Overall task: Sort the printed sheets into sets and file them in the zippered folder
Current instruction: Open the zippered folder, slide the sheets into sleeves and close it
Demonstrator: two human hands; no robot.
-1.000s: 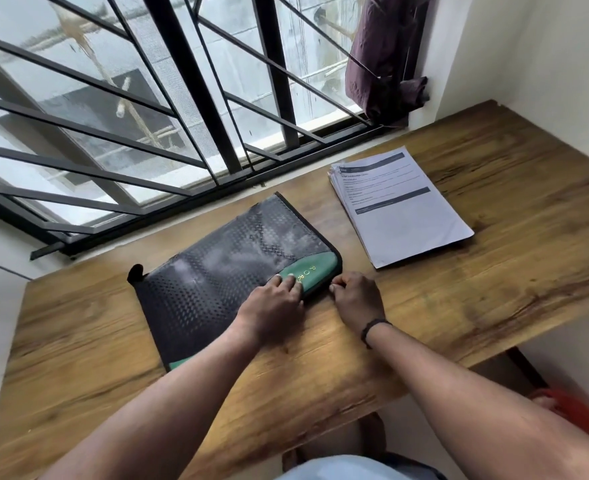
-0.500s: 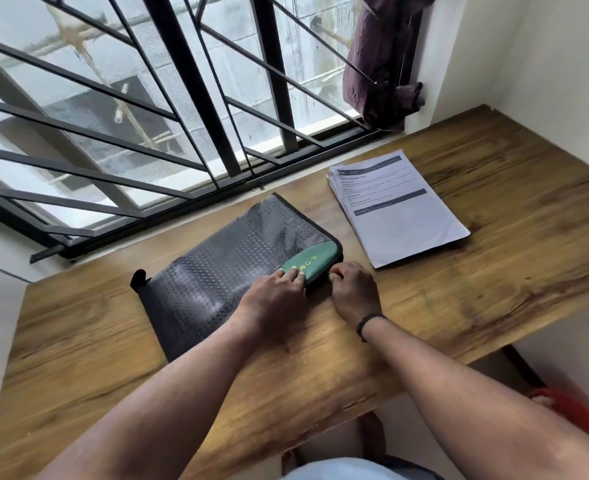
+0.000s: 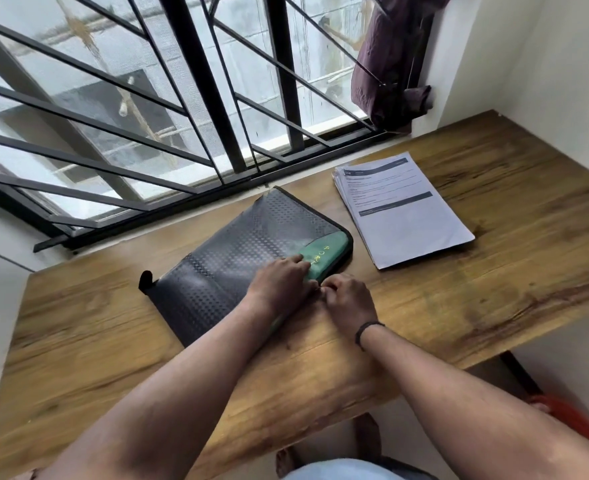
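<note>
Wood-grain laminate covered the table point(image 3: 494, 278) under the barred window point(image 3: 196, 98), and the black zippered folder point(image 3: 230, 258) lay flat on it at an angle, closed as far as I could see, one corner pointing at the sill and its green corner patch point(image 3: 327, 252) turned toward the papers. The left hand point(image 3: 279, 284) rested palm-down on the folder, its fingers straight and pressing on the edge of the green patch. The right hand point(image 3: 346, 299) sat just beside it at the folder's near edge, fingers curled in and thumb and fingertips pinched together right at the rim; it seemed to be gripping the zip pull, but the pull itself was too small for me to make out. A second before, that hand had been a little farther along the edge, near the rounded green corner, and it had since slid back toward the person until it almost touched the left hand, which had hardly shifted. The stack of printed sheets point(image 3: 404, 216) lay where it had been, to the right of the folder and apart from it, untouched. A dark band point(image 3: 367, 332) circled the right wrist, and a purple cloth point(image 3: 386, 60) hung from the bars in the corner.
</note>
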